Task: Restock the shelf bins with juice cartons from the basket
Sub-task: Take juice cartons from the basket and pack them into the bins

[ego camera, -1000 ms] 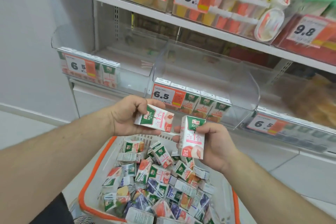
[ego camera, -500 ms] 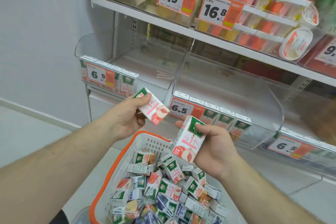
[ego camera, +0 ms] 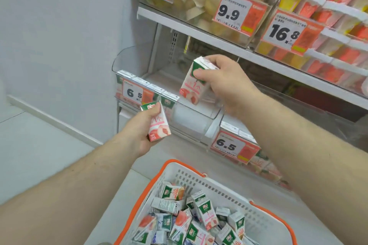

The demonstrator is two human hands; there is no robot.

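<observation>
— What do the containers hold?
— The white basket with the orange rim [ego camera: 180, 173] sits low in view and holds a loose heap of small juice cartons [ego camera: 206, 213], green-topped, some pink, some blue, lying every which way. The clear left shelf bin [ego camera: 196, 119] has a row of cartons [ego camera: 153, 88] standing along its front wall behind a 6.5 price tag [ego camera: 137, 93]; its right part is bare. The next bin [ego camera: 221, 123] to the right also carries a 6.5 tag [ego camera: 235, 147].
— And the hands?
— The right hand [ego camera: 229, 83] reaches over the left bin, its grip curled round the top of a peach juice carton [ego camera: 194, 83], thumb on the front face. That carton hangs above the bin's front wall, long axis near upright, green top tilted up and to the right. The left hand [ego camera: 143, 127] is lower, in front of the bin, gripping a second peach carton [ego camera: 158, 123] from behind; its long axis is close to upright, top leaning left.
</observation>
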